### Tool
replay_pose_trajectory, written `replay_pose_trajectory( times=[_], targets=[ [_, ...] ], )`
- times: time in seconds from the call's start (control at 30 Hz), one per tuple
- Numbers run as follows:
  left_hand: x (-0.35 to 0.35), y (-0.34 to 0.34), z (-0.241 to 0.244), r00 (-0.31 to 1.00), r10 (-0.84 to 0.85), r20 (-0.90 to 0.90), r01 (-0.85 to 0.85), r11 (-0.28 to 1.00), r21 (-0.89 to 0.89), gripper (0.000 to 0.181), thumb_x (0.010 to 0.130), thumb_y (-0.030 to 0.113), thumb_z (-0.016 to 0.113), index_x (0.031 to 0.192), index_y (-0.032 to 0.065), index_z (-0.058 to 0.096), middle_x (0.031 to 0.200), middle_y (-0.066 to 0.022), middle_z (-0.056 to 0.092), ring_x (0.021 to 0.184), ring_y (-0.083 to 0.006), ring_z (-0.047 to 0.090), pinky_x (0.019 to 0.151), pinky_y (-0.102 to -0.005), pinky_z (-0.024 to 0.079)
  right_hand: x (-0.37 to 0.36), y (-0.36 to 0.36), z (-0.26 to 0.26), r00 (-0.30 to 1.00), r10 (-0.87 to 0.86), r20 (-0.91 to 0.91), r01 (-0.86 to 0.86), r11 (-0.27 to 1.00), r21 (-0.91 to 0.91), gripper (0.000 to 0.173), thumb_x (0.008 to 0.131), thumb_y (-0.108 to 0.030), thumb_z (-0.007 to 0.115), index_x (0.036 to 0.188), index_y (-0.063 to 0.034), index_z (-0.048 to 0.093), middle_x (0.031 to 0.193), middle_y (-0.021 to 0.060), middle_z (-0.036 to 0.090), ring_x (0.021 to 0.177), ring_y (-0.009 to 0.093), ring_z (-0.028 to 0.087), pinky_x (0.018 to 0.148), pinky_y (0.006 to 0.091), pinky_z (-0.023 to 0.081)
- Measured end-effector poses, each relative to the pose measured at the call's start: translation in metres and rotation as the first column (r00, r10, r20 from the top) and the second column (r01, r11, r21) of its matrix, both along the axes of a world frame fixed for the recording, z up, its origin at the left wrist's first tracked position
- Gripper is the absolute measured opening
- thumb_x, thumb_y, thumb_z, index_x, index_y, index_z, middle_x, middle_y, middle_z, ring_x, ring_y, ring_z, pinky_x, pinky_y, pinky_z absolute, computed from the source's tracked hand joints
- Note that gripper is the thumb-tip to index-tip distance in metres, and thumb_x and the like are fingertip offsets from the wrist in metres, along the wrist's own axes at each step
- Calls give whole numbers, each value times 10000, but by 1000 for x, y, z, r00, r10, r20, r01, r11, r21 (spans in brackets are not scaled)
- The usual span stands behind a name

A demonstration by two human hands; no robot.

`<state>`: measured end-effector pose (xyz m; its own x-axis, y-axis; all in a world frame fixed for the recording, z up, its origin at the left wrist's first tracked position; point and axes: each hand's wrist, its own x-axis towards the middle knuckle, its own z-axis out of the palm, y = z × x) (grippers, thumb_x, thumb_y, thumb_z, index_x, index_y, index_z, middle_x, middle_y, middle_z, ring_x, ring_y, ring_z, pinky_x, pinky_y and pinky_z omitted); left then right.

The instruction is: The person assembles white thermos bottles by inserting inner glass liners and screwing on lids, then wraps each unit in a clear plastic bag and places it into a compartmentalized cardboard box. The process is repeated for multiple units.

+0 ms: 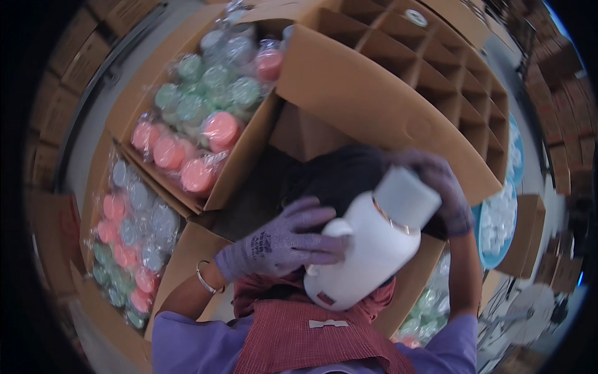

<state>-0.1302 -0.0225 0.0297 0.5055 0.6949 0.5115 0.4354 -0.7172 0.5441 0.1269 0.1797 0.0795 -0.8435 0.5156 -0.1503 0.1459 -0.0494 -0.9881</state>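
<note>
A white bottle-shaped container (366,252) with a handle at its side and a pale grey lid (407,197) lies slanted in front of my red apron. My left hand (294,240), in a purple knit glove, rests on its handle side with the fingers spread; whether it grips is blurred. My right hand (432,187), gloved alike, is curled around the far side of the lid, its fingertips partly hidden. Beyond the hands, an open cardboard carton (247,154) holds bagged items with pink (196,175), green (190,109) and greyish lids.
An empty-celled cardboard divider grid (420,56) stands at the upper right. More bagged items (140,201) fill a carton at the left. Light-blue tubs (477,233) with small white pieces (499,219) stand at the right. Stacked cartons (567,112) line both sides.
</note>
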Motion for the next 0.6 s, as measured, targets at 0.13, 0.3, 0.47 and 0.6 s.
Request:
replay_pose_trajectory(
  times=[0.13, 0.3, 0.47, 0.6],
  targets=[
    [-30, -21, -56, 596, 664, 451, -62, 599, -799, 326, 931, 102, 512, 1228, 3, 602, 1212, -155, 632, 1144, -241, 589, 1039, -382, 420, 22, -21, -1, 997, -65, -41, 69, 991, 113, 361, 794, -257, 504, 1002, 0, 649, 1080, 191, 627, 1031, 284, 598, 923, 350, 452],
    [-43, 40, -257, 633, 677, -376, -541, 39, -840, 456, 935, 321, 588, 1200, -50, 603, 1143, -156, 664, 1073, -281, 616, 963, -336, 459, 37, -10, -11, 988, -105, -110, 104, 994, -15, 425, 858, -374, 519, 994, 8, 646, 1064, 228, 628, 987, 311, 615, 894, 382, 484],
    [24, 103, -427, 942, 211, -263, -276, 38, -960, 453, 931, 338, 600, 1184, -38, 618, 1142, -148, 665, 1063, -276, 618, 938, -343, 470, 20, -2, -14, 957, -282, -63, 259, 934, -248, 582, 903, -475, 547, 1114, 65, 593, 1105, 220, 616, 1027, 306, 614, 957, 398, 475],
    [64, 126, -473, 915, 291, -281, -278, -52, -959, 452, 928, 351, 610, 1172, -29, 630, 1141, -142, 666, 1054, -272, 619, 918, -348, 479, 7, 4, -8, 967, -245, 72, 255, 943, -214, 604, 894, -447, 563, 1188, 81, 558, 1138, 201, 610, 1050, 271, 613, 980, 384, 469]
  ],
)
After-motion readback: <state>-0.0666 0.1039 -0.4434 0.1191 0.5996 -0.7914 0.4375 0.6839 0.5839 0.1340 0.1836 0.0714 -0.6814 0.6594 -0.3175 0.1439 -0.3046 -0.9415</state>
